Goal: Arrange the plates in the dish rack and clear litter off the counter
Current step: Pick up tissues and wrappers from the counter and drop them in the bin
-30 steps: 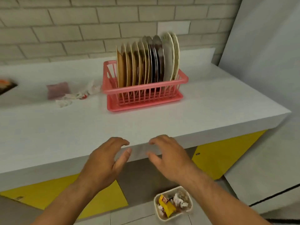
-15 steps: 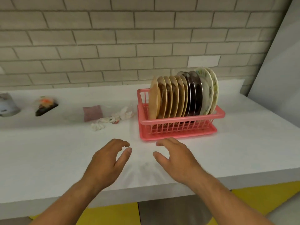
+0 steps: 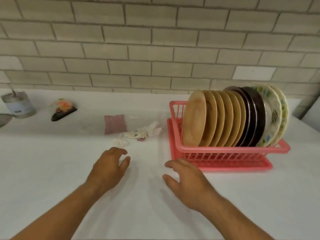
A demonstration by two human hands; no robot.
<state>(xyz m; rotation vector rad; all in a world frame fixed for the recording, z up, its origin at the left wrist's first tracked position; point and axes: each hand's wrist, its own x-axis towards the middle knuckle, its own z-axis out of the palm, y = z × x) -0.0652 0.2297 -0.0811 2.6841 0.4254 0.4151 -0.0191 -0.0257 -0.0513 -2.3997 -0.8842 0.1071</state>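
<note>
A pink dish rack (image 3: 232, 149) stands on the white counter (image 3: 52, 170) at the right. Several plates (image 3: 225, 118) stand upright in it: tan ones at the left, dark ones behind, patterned pale ones at the far right. Crumpled white tissues (image 3: 142, 133) and a pink wrapper (image 3: 115, 124) lie left of the rack. My left hand (image 3: 108, 168) hovers over the counter just below the tissues, fingers loosely curled, holding nothing. My right hand (image 3: 187, 181) hovers near the rack's front left corner, fingers relaxed and empty.
At the far left stand a metal tin (image 3: 18, 104) and the edge of a grey bowl (image 3: 4, 119). A clear wedge-shaped food pack (image 3: 63, 110) lies beside them. A brick wall backs the counter.
The view has lifted from the counter's front edge and floor bin to the counter top. Both hands have moved forward over the counter, towards the tissues and the rack.
</note>
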